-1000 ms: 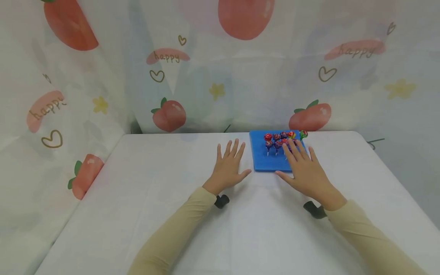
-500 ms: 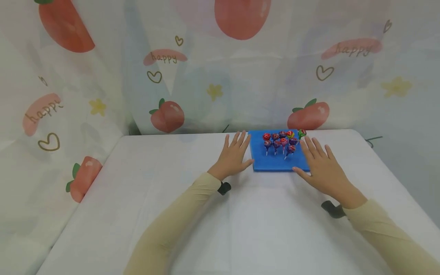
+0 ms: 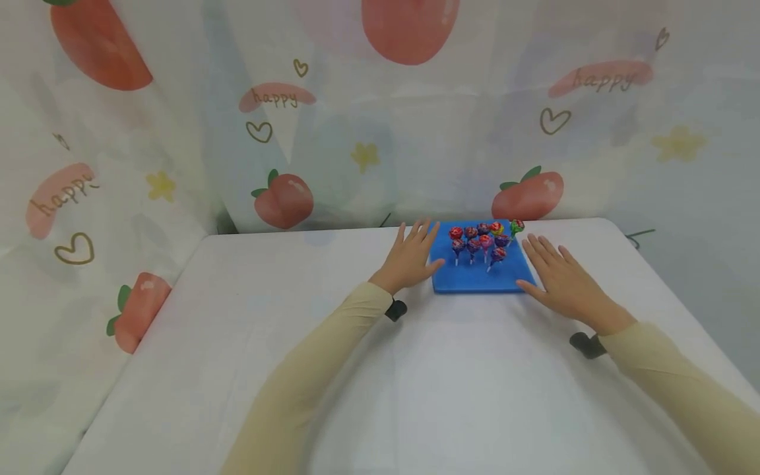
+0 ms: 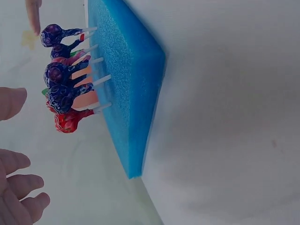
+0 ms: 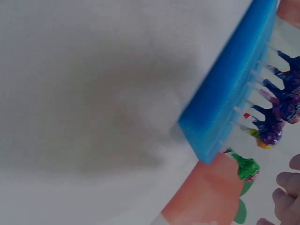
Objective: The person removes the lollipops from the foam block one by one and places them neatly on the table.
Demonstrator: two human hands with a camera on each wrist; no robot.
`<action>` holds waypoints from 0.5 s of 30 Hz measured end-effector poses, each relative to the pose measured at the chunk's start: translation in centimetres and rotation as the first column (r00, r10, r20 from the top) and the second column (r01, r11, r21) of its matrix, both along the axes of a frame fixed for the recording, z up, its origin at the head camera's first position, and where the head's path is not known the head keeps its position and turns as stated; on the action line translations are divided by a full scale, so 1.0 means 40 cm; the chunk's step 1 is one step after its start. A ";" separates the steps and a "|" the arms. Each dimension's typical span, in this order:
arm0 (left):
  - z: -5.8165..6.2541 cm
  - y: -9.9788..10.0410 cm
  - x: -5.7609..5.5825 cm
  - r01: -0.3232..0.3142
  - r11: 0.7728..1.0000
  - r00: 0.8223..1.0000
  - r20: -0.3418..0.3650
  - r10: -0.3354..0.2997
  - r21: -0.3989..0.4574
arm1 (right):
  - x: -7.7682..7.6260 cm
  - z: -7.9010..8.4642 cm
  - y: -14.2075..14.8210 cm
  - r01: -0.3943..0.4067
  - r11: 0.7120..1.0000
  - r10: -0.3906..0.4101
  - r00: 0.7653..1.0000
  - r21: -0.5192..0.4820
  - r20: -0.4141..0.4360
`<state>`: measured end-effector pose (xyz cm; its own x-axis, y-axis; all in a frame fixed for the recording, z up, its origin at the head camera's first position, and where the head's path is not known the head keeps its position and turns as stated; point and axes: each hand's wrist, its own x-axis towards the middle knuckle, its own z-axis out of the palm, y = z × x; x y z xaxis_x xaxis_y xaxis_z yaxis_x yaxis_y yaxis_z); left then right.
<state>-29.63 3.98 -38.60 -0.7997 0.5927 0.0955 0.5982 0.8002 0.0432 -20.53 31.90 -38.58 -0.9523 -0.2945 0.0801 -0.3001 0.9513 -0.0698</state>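
Observation:
A blue foam block (image 3: 475, 284) lies at the far side of the table, with several wrapped lollipops (image 3: 485, 243) standing in it on white sticks. A green-wrapped lollipop (image 3: 517, 226) leans at its back right corner. My left hand (image 3: 408, 262) is at the block's left side, fingers straight and thumb spread. At the right side is my right hand (image 3: 561, 280), fingers also straight. Whether either hand touches the block cannot be told. Both wrist views show the block's thick edge (image 4: 144, 93) and fingertips apart from the lollipops (image 5: 288, 96).
The table (image 3: 332, 369) has a white cover. Behind it hangs a white curtain (image 3: 439, 132) printed with peaches, and another stretch of curtain (image 3: 65, 284) runs along the left side. A dark wrist camera (image 3: 586, 344) sits under each wrist.
My right hand has moved right, off from over the block to its right side. My left hand has moved forward and right, to the block's left edge. The front lollipops came into view.

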 end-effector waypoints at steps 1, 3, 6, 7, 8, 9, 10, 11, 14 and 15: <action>-0.001 0.004 -0.004 -0.002 1.000 1.000 0.002 0.002 0.008 | -0.007 -0.003 0.003 -0.007 1.000 0.007 1.000 -0.002 0.019; -0.003 0.011 -0.009 -0.011 1.000 1.000 0.011 0.010 0.028 | -0.020 -0.009 0.011 -0.025 1.000 0.025 0.999 0.001 0.048; -0.007 0.022 -0.013 -0.024 0.998 0.999 0.036 0.022 0.066 | -0.037 -0.021 0.021 -0.065 0.998 0.065 0.996 0.000 0.066; -0.008 0.025 -0.013 -0.030 0.996 0.999 0.048 0.026 0.079 | -0.042 -0.024 0.024 -0.075 0.997 0.074 0.995 0.001 0.073; -0.011 0.027 -0.013 -0.034 0.995 0.998 0.053 0.029 0.091 | -0.048 -0.028 0.026 -0.084 0.996 0.083 0.993 0.005 0.079; -0.014 0.029 -0.013 -0.038 0.994 0.997 0.066 0.031 0.106 | -0.054 -0.031 0.028 -0.092 0.996 0.091 0.992 0.007 0.088; -0.018 0.031 -0.013 -0.045 0.991 0.996 0.078 0.035 0.130 | -0.059 -0.035 0.030 -0.100 0.995 0.099 0.990 0.004 0.099; -0.023 0.034 -0.013 -0.056 0.986 0.995 0.096 0.042 0.156 | -0.065 -0.038 0.032 -0.106 0.994 0.106 0.988 0.002 0.109; -0.036 0.043 -0.010 -0.092 0.965 0.985 0.164 0.052 0.248 | -0.080 -0.050 0.038 -0.126 0.992 0.125 0.982 -0.002 0.139; -0.038 0.046 -0.008 -0.105 0.954 0.980 0.194 0.051 0.280 | -0.083 -0.053 0.040 -0.135 0.991 0.134 0.981 -0.004 0.142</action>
